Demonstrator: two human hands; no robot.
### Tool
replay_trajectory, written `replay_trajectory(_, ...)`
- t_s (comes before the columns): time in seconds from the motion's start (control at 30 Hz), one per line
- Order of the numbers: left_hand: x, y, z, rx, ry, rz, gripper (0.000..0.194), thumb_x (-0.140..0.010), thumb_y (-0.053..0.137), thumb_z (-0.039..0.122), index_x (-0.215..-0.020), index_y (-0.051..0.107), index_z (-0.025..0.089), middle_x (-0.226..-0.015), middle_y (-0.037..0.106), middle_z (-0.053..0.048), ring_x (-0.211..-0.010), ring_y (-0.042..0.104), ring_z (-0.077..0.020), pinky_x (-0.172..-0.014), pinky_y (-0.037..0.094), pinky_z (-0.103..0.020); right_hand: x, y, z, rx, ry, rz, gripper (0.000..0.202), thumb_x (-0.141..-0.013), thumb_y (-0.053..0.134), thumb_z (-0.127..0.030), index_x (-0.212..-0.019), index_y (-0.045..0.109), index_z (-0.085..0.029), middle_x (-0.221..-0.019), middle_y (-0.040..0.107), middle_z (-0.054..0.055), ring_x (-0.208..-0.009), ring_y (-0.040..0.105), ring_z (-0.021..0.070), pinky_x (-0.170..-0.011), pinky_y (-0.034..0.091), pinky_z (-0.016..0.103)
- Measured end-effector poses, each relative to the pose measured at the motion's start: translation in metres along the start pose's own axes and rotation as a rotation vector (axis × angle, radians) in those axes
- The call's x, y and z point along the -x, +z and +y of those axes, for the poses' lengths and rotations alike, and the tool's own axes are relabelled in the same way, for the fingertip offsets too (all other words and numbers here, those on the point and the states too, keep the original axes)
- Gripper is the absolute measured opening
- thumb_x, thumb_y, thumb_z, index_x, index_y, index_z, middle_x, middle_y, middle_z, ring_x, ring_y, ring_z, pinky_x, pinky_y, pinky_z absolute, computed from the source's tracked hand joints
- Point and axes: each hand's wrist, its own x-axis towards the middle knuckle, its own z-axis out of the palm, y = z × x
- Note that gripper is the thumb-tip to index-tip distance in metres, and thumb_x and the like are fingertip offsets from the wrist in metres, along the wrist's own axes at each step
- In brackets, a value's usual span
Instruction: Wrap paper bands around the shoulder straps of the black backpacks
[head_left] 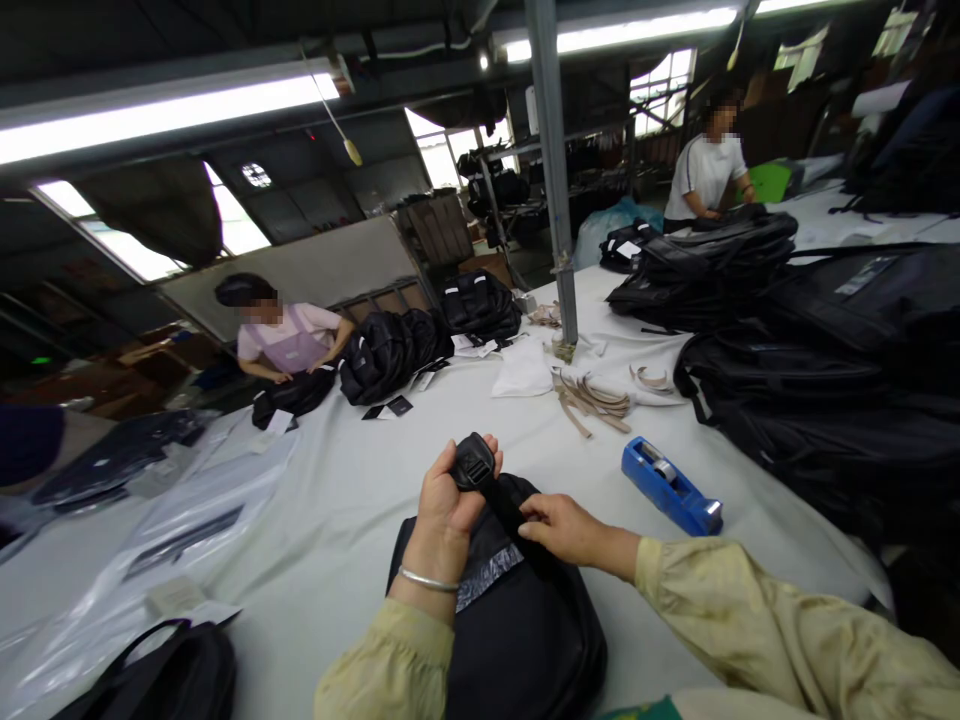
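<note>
A black backpack (517, 630) lies on the white-covered table in front of me, with a strip of clear plastic (487, 578) across it. My left hand (448, 500), palm up with a bangle at the wrist, is closed around a black buckle (474, 462) at the end of a strap. The thumb and fingers of my right hand (559, 525) pinch the black strap (506, 510) just right of the buckle, over the top of the backpack.
A blue tape dispenser (671, 487) stands to the right, near beige straps (596, 400). Black bags (825, 370) are piled at the right. Another bag (176, 675) lies at the lower left. A metal post (555, 180) rises beyond. Two people work across the tables.
</note>
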Motion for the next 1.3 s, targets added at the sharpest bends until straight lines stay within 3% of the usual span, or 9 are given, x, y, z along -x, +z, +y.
replay_trajectory(0.17, 0.004, -0.001, 0.001, -0.024, 0.016, 0.03, 0.039, -0.092, 0.047, 0.029, -0.116, 0.055, 0.0, -0.092, 0.07, -0.022, -0.087, 0.07, -0.0305, -0.073, 0.061, -0.048, -0.013, 0.02, 0.002, -0.214, 0.065, 0.113, 0.01, -0.072, 0.067, -0.025, -0.077, 0.064, -0.017, -0.061, 0.059, -0.003, -0.056, 0.052, 0.0107, -0.053, 0.039, 0.022)
replay_trajectory(0.3, 0.007, -0.006, -0.004, -0.037, 0.014, 0.035, 0.043, -0.092, 0.047, 0.033, -0.119, 0.054, 0.0, -0.099, 0.069, -0.025, -0.09, 0.07, -0.0323, -0.074, 0.06, -0.05, -0.017, 0.02, 0.006, -0.23, 0.176, -0.112, 0.028, -0.069, 0.067, -0.025, -0.095, 0.064, -0.016, -0.05, 0.052, -0.007, -0.042, 0.049, 0.0104, -0.044, 0.035, 0.022)
replay_trajectory(0.37, 0.01, -0.008, -0.008, -0.044, 0.019, 0.036, 0.043, -0.093, 0.046, 0.033, -0.121, 0.054, 0.001, -0.103, 0.068, -0.026, -0.092, 0.07, -0.0322, -0.074, 0.06, -0.049, -0.024, 0.013, 0.007, -0.119, 0.159, -0.214, 0.016, -0.069, 0.067, -0.026, -0.081, 0.066, -0.015, -0.048, 0.049, -0.007, -0.043, 0.049, 0.0101, -0.044, 0.033, 0.021)
replay_trajectory(0.47, 0.02, -0.013, -0.016, -0.07, -0.007, 0.088, 0.041, -0.094, 0.044, 0.029, -0.122, 0.054, 0.002, -0.103, 0.069, -0.025, -0.091, 0.07, -0.0315, -0.072, 0.061, -0.048, -0.037, 0.004, 0.014, 0.112, 0.026, -0.286, 0.013, -0.064, 0.071, -0.024, -0.06, 0.062, -0.015, -0.05, 0.049, -0.006, -0.049, 0.047, 0.0088, -0.047, 0.03, 0.021)
replay_trajectory(0.6, 0.045, -0.036, -0.04, -0.155, -0.08, 0.201, 0.036, -0.091, 0.051, 0.026, -0.115, 0.059, 0.001, -0.1, 0.071, -0.024, -0.092, 0.07, -0.0317, -0.072, 0.061, -0.045, -0.043, 0.004, 0.038, 0.439, -0.096, -0.241, 0.007, -0.068, 0.064, -0.018, -0.074, 0.068, -0.018, -0.068, 0.061, -0.003, -0.063, 0.054, 0.0124, -0.057, 0.036, 0.022)
replay_trajectory(0.7, 0.067, -0.065, -0.07, -0.222, -0.079, 0.307, 0.028, -0.086, 0.06, 0.022, -0.104, 0.064, 0.001, -0.095, 0.073, -0.022, -0.088, 0.071, -0.0299, -0.071, 0.06, -0.039, -0.039, 0.01, 0.056, 0.586, -0.095, -0.143, 0.016, -0.071, 0.058, -0.015, -0.083, 0.067, -0.019, -0.087, 0.065, 0.003, -0.079, 0.058, 0.0169, -0.068, 0.04, 0.026)
replay_trajectory(0.97, 0.101, -0.126, -0.155, -0.249, -0.317, 0.512, 0.023, -0.083, 0.068, 0.033, -0.093, 0.063, 0.012, -0.076, 0.073, -0.008, -0.053, 0.063, -0.0133, -0.049, 0.051, -0.023, -0.022, 0.025, 0.09, 0.689, -0.256, -0.252, 0.021, -0.073, 0.057, -0.017, -0.093, 0.063, -0.017, -0.09, 0.063, 0.006, -0.081, 0.056, 0.0199, -0.076, 0.041, 0.032)
replay_trajectory(1.13, 0.105, -0.133, -0.171, -0.182, -0.332, 0.502, 0.026, -0.08, 0.071, 0.032, -0.098, 0.064, 0.015, -0.063, 0.069, -0.003, -0.053, 0.064, -0.016, -0.05, 0.051, -0.025, -0.023, 0.018, 0.099, 0.673, -0.513, -0.228, 0.056, -0.069, 0.058, -0.016, -0.124, 0.058, -0.021, -0.125, 0.054, 0.014, -0.109, 0.049, 0.0278, -0.088, 0.036, 0.041)
replay_trajectory(1.3, 0.097, -0.135, -0.165, -0.103, -0.417, 0.475, 0.029, -0.079, 0.071, 0.024, -0.102, 0.066, 0.008, -0.08, 0.075, -0.013, -0.068, 0.072, -0.0245, -0.063, 0.058, -0.032, -0.039, 0.016, 0.107, 0.621, -0.795, -0.473, 0.039, -0.073, 0.052, -0.015, -0.108, 0.067, -0.026, -0.123, 0.063, 0.003, -0.123, 0.045, 0.0236, -0.096, 0.027, 0.043)
